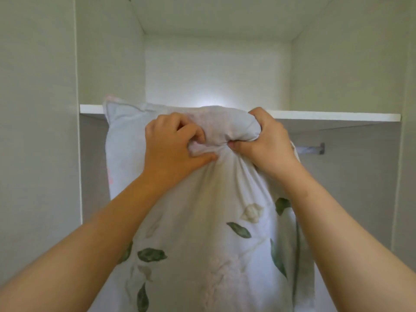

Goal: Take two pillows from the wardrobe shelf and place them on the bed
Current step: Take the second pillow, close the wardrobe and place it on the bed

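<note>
Up high, both hands (177,140) gripping pillow (202,221), shelf (337,115) behind

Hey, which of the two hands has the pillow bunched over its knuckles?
The right hand: pillow fabric bulges over its knuckles. The left hand pinches fabric from the front, knuckles bare.

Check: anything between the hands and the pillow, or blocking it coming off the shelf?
Nothing visible. Left hand and right hand already grip the pillow, which hangs in front of the shelf edge. The bed is out of view.
</note>
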### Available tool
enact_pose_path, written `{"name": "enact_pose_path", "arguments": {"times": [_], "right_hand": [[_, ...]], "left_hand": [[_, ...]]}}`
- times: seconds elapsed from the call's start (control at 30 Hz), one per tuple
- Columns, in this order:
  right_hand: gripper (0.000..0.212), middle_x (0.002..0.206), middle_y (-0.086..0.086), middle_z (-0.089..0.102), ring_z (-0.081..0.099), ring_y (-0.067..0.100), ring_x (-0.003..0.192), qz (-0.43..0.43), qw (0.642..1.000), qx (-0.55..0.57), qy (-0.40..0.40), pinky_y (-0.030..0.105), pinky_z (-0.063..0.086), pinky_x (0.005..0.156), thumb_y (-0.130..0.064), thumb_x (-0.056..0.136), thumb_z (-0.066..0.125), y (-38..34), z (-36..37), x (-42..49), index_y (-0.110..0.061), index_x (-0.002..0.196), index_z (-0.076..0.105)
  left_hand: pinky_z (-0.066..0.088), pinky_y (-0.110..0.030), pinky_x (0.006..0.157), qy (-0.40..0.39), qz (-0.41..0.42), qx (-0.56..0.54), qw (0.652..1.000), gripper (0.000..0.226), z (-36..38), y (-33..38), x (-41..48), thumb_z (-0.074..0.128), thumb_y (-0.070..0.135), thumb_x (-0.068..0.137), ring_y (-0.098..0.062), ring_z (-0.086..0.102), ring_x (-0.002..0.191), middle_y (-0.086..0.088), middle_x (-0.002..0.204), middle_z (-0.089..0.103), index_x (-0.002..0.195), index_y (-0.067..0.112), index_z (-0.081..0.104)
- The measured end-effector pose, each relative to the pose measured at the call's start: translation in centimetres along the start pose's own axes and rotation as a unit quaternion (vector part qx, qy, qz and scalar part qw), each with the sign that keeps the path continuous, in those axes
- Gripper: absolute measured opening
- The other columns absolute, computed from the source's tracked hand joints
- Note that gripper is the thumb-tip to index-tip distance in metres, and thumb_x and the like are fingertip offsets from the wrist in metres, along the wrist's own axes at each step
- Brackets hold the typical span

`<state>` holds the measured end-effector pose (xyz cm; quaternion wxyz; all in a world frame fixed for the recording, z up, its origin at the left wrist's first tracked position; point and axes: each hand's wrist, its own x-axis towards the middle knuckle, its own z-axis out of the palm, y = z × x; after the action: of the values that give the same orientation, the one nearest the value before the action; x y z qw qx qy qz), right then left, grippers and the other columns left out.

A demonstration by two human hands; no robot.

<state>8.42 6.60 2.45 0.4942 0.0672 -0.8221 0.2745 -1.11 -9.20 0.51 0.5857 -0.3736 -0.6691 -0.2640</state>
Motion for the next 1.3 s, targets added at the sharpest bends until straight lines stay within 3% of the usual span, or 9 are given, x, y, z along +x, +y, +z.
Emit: {"name": "enact_pose_path", "arguments": {"times": [0.1, 0.23, 0.37, 0.47, 0.57, 0.77, 0.9, 1.07, 1.3], "right_hand": [[0.03, 0.095, 0.002, 0.065, 0.06, 0.027, 0.096, 0.037, 0.998, -0.014, -0.05, 0.025, 0.037, 0.066, -0.026, 0.075, 0.073, 1.9, -0.3, -2.8, -0.023, 0.1, 0.056], [0.03, 0.091, -0.004, 0.061, 0.062, 0.026, 0.099, 0.087, 0.99, -0.003, -0.114, 0.027, 0.041, 0.073, -0.023, 0.073, 0.075, 4.8, 0.3, -7.6, -0.027, 0.092, 0.053], [0.034, 0.103, 0.003, 0.067, 0.061, 0.026, 0.103, 0.141, 0.97, 0.011, -0.2, 0.026, 0.041, 0.078, -0.022, 0.077, 0.072, 7.2, 1.6, -13.3, -0.017, 0.107, 0.058], [0.036, 0.104, 0.0, 0.064, 0.058, 0.021, 0.096, 0.186, 0.94, 0.008, -0.285, 0.03, 0.043, 0.081, -0.029, 0.082, 0.066, 8.5, 3.0, -18.0, -0.021, 0.115, 0.055], [0.037, 0.099, -0.009, 0.055, 0.053, 0.014, 0.093, 0.211, 0.911, 0.027, -0.353, 0.023, 0.037, 0.079, -0.029, 0.085, 0.064, 9.3, 4.4, -22.9, -0.022, 0.12, 0.053], [0.04, 0.114, -0.004, 0.062, 0.059, 0.02, 0.105, 0.237, 0.863, 0.038, -0.445, 0.026, 0.043, 0.084, -0.033, 0.084, 0.062, 9.4, 6.8, -30.0, -0.027, 0.122, 0.052], [0.04, 0.117, -0.002, 0.064, 0.06, 0.024, 0.107, 0.234, 0.845, 0.026, -0.48, 0.04, 0.049, 0.093, -0.034, 0.082, 0.062, 8.4, 8.6, -33.0, -0.03, 0.121, 0.052], [0.048, 0.122, -0.003, 0.063, 0.058, 0.025, 0.113, 0.222, 0.823, 0.038, -0.522, 0.034, 0.047, 0.095, -0.031, 0.082, 0.063, 6.0, 11.0, -35.7, -0.031, 0.129, 0.049], [0.058, 0.123, -0.004, 0.064, 0.059, 0.024, 0.115, 0.184, 0.802, 0.076, -0.563, 0.042, 0.048, 0.097, -0.038, 0.073, 0.059, 1.7, 15.5, -38.0, -0.033, 0.129, 0.047]], "left_hand": [[0.039, -0.038, 0.074, -0.065, -0.072, -0.039, 0.995, 0.048, 0.8, 2.6, -3.1, 0.058, 0.062, 0.055, -0.025, 0.051, 0.08, 0.004, 0.082, 0.049, 0.073, 0.019, 0.065], [0.038, -0.037, 0.088, -0.183, -0.19, -0.07, 0.962, 0.037, 1.7, 5.7, -8.7, 0.079, 0.043, 0.061, -0.026, 0.049, 0.099, 0.008, 0.094, 0.043, 0.083, 0.016, 0.067], [0.042, -0.037, 0.091, -0.265, -0.27, -0.085, 0.922, 0.037, 1.9, 7.7, -15.3, 0.081, 0.039, 0.063, -0.026, 0.05, 0.103, 0.006, 0.096, 0.043, 0.087, 0.015, 0.068], [0.044, -0.036, 0.09, -0.335, -0.331, -0.081, 0.878, 0.034, 1.4, 9.2, -20.3, 0.08, 0.034, 0.065, -0.026, 0.051, 0.104, 0.0, 0.099, 0.051, 0.09, 0.014, 0.067], [0.043, -0.03, 0.086, -0.386, -0.386, -0.08, 0.834, 0.031, 0.5, 10.6, -25.1, 0.079, 0.03, 0.068, -0.024, 0.052, 0.104, -0.005, 0.107, 0.056, 0.09, 0.013, 0.065], [0.034, -0.004, 0.064, -0.36, -0.516, -0.081, 0.773, 0.023, -2.4, 13.0, -32.1, 0.069, 0.027, 0.081, -0.008, 0.053, 0.085, 0.009, 0.09, 0.056, 0.097, 0.012, 0.065], [0.037, -0.002, 0.062, -0.368, -0.58, -0.077, 0.722, 0.02, -4.5, 13.6, -35.4, 0.067, 0.025, 0.083, -0.008, 0.055, 0.084, 0.009, 0.088, 0.058, 0.098, 0.012, 0.064], [0.04, -0.012, 0.066, -0.362, -0.635, -0.043, 0.681, 0.016, -9.8, 12.7, -38.7, 0.066, 0.023, 0.084, -0.008, 0.056, 0.08, 0.008, 0.093, 0.058, 0.097, 0.019, 0.061], [0.04, -0.017, 0.071, -0.327, -0.699, 0.037, 0.634, 0.009, -17.8, 11.2, -42.1, 0.062, 0.024, 0.087, -0.008, 0.056, 0.081, 0.006, 0.093, 0.06, 0.089, 0.027, 0.054]]}}
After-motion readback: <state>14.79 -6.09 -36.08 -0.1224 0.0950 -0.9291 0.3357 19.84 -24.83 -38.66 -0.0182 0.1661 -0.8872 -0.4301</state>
